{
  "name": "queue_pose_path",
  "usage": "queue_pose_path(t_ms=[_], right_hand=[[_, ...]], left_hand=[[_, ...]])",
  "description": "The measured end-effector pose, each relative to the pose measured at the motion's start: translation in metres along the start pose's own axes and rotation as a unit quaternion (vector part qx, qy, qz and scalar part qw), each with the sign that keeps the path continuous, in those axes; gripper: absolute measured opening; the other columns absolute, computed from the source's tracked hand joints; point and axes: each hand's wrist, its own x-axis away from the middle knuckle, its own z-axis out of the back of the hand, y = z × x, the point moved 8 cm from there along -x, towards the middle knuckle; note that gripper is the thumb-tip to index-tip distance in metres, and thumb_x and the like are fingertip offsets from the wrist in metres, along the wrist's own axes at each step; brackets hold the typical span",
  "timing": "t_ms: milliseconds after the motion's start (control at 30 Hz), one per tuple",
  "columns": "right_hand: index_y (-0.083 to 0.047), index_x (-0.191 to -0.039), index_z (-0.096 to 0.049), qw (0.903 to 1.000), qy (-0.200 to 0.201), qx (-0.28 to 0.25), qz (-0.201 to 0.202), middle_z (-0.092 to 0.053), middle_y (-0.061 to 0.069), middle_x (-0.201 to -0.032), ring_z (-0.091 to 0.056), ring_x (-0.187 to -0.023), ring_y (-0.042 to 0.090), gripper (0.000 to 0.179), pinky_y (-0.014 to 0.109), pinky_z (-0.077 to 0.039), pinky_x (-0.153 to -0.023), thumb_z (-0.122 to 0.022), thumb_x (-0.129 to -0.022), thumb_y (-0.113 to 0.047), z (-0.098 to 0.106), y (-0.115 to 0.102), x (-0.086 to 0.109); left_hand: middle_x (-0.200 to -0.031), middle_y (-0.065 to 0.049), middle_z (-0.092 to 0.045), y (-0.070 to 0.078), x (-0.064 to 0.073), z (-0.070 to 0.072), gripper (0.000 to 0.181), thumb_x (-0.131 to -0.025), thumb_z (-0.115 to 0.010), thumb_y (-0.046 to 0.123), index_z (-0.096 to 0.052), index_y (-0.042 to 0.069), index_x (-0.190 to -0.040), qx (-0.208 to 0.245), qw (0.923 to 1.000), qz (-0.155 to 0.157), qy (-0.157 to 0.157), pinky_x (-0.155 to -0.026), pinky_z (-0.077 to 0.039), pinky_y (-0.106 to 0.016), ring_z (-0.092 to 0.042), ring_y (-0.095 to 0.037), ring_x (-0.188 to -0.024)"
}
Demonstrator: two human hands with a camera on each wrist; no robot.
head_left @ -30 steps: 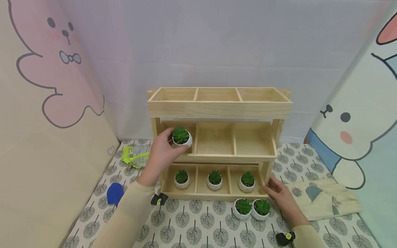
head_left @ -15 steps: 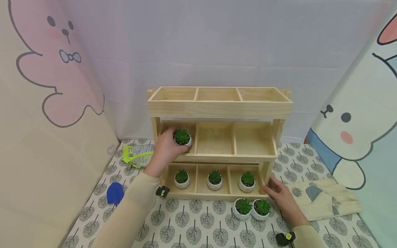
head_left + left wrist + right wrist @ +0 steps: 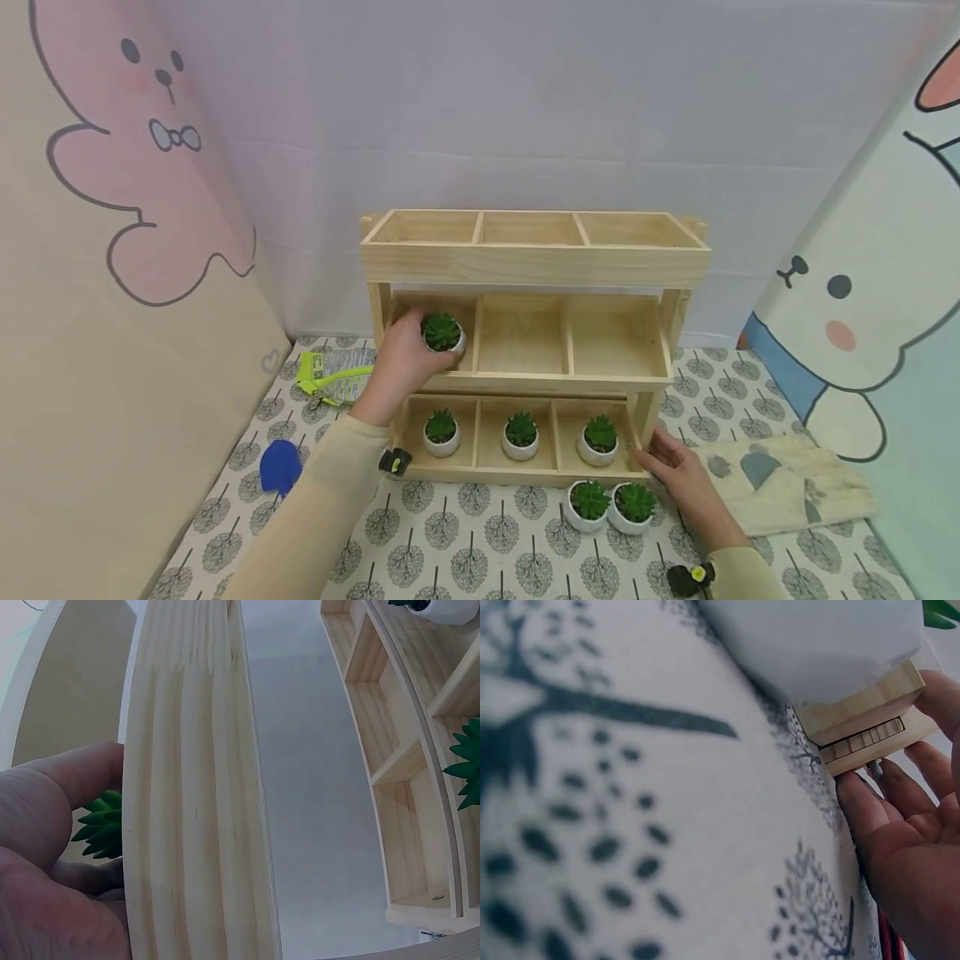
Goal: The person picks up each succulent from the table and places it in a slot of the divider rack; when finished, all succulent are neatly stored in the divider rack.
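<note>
In the head view my left hand grips a small potted succulent, a green rosette in a white pot. It sits in the left compartment of the middle tier of a wooden three-tier planter rack. The left wrist view shows the fingers around the plant's green leaves, the pot hidden behind a board. My right hand holds the rack's lower right corner, thumb and fingers around the wood end. Potted succulents stand in each bottom compartment, one of them at the left.
Two more potted succulents stand on the tree-print cloth before the rack's right end. Gloves lie at the right. A blue shovel head and a green-and-white packet lie at the left.
My left hand has moved slightly right and deeper into the middle tier's left compartment with the potted succulent. The right hand stays at the rack's corner.
</note>
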Motion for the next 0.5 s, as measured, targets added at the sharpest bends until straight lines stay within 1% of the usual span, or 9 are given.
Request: queue_pose_path(t_ms=[100,367,500], right_hand=[[-0.014,-0.167,-0.020,0.9999,-0.004,-0.010,-0.007,-0.024,0.019,-0.168,-0.029,-0.152,0.037,0.080,0.013,-0.046,-0.098,-0.066,-0.105,-0.032,-0.0012,0.0005,0.0005],[-0.013,-0.167,-0.020,0.9999,0.001,-0.006,-0.012,-0.026,0.020,-0.168,-0.031,-0.151,0.036,0.080,0.012,-0.046,-0.097,-0.067,-0.104,-0.032,-0.0004,0.0006,0.0011],[-0.013,-0.167,-0.021,0.9999,0.001,-0.006,-0.013,-0.025,0.020,-0.168,-0.030,-0.151,0.037,0.082,0.013,-0.046,-0.098,-0.068,-0.104,-0.033,0.0004,0.0007,0.0000]], left_hand=[[-0.123,-0.025,-0.066,0.0006,0.0017,0.0003,0.070,-0.076,-0.088,0.020,-0.057,-0.004,-0.135,0.004,1.0000,-0.002,-0.001,-0.098,-0.053,-0.054,-0.063,-0.040,-0.114],[-0.128,-0.023,-0.064,0.0029,0.0062,0.0016,0.075,-0.079,-0.089,0.023,-0.055,-0.004,-0.140,0.009,1.0000,-0.003,-0.002,-0.099,-0.052,-0.054,-0.061,-0.039,-0.116],[-0.127,-0.022,-0.064,0.0019,0.0090,0.0025,0.077,-0.078,-0.091,0.023,-0.055,-0.003,-0.141,0.022,0.9998,-0.002,-0.002,-0.098,-0.053,-0.053,-0.061,-0.038,-0.114]])
